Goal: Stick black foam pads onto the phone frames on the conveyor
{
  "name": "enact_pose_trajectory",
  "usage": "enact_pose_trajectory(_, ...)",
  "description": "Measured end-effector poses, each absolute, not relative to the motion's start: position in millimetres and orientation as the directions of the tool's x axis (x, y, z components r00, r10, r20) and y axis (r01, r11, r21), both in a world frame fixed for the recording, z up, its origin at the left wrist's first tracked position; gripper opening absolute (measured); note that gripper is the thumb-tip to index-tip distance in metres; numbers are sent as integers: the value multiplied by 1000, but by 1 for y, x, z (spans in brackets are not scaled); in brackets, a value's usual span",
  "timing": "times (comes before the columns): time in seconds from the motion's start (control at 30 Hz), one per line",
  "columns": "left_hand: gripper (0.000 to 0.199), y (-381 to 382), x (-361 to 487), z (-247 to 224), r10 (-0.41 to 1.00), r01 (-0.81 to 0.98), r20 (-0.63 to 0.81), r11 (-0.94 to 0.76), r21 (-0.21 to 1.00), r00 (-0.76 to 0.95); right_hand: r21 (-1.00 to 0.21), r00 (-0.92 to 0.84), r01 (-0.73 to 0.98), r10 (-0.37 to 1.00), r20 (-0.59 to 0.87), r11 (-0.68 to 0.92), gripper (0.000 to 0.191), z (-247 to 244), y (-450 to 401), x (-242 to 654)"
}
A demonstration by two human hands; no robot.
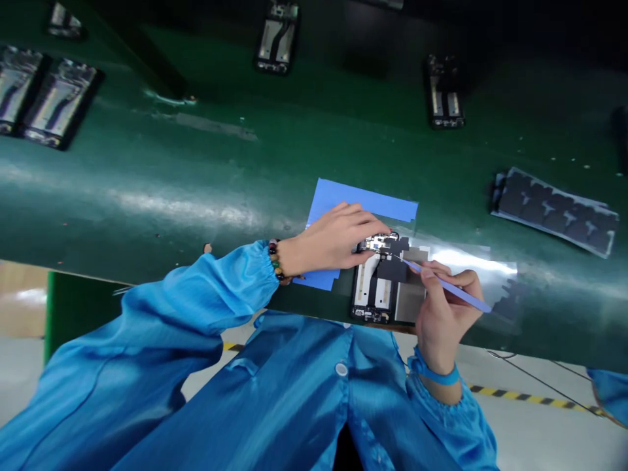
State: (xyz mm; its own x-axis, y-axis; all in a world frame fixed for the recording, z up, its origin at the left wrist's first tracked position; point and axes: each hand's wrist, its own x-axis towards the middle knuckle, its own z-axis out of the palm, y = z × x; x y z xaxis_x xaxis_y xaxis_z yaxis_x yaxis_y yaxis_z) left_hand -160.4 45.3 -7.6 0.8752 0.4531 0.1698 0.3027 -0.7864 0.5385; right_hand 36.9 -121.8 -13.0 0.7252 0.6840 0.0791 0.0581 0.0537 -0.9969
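Note:
An opened phone [373, 288] with bare circuitry lies near the bench's front edge. My left hand [338, 239] reaches over its upper end, thumb and fingers closed around the circuit board area. Purple tweezers [454, 288] are held in my right hand [444, 307], their tips pointing left at a dark sticker [392, 265] over the phone's right side. Whether the tips grip the sticker is too small to tell. Beside the phone on the right is a grey plate [409, 302], partly behind the sticker. Blue sheets [363, 198] lie partly under my left hand.
A stack of black die-cut sticker sheets [557, 209] lies at the right. Clear film [490, 275] sits beneath my right hand. More opened phones [277, 39] are spread across the green bench [206, 170], including a phone [445, 95] at back right. A dark post [142, 55] stands back left.

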Motion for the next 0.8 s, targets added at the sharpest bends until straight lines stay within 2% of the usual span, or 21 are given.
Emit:
enact_pose_trajectory(0.2,57,44,-160,-6,467,327,153,-783,528,871,-997,715,58,695,82,58,35,-15,-114,27)
enact_pose_trajectory(0.8,55,44,-162,-7,464,323,133,-769,552,876,-994,722,108,689,69,-13,35,-18,-114,24)
